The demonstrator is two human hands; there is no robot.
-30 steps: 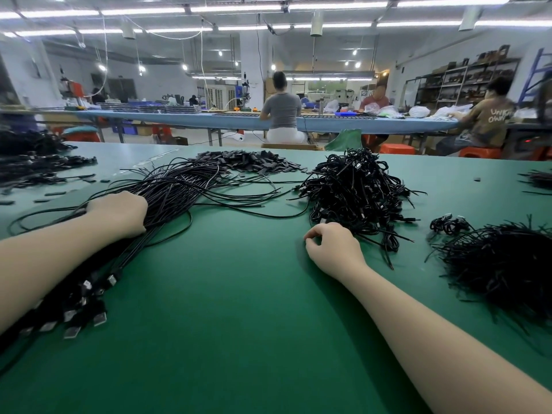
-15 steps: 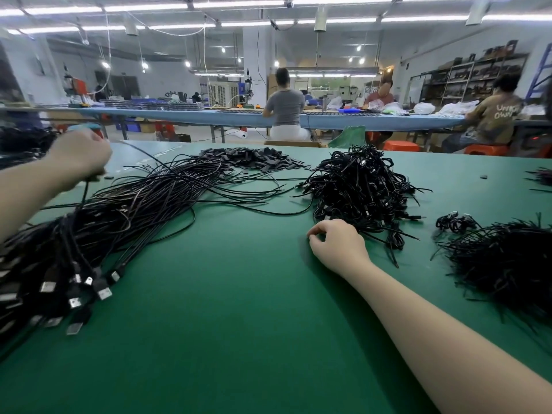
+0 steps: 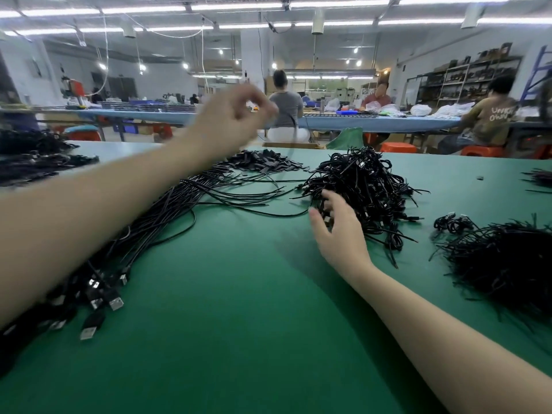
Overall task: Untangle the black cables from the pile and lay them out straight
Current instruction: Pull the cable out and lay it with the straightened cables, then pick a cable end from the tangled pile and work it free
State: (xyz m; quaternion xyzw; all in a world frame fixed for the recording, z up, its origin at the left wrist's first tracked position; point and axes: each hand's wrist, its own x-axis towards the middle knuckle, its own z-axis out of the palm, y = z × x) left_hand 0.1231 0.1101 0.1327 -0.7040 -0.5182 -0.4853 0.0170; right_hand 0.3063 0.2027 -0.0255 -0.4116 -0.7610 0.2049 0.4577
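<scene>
On the green bench (image 3: 239, 339), straightened black cables (image 3: 155, 231) fan from 8 o'clock. The right hand (image 3: 337, 231) has its fingers spread at the tangled pile (image 3: 361, 186) at 1 o'clock. Beyond, the raised left hand (image 3: 236, 115) pinches a blurred cable (image 3: 294, 135).

Bright, even light comes from rows of ceiling tube lamps (image 3: 233, 6) across the top of the frame, some blown out to white glare. The raised left hand (image 3: 236, 115) is smeared by motion blur. The right forearm casts a soft shadow on the green surface (image 3: 239, 339). Wide-angle distortion bends the frame edges.
</scene>
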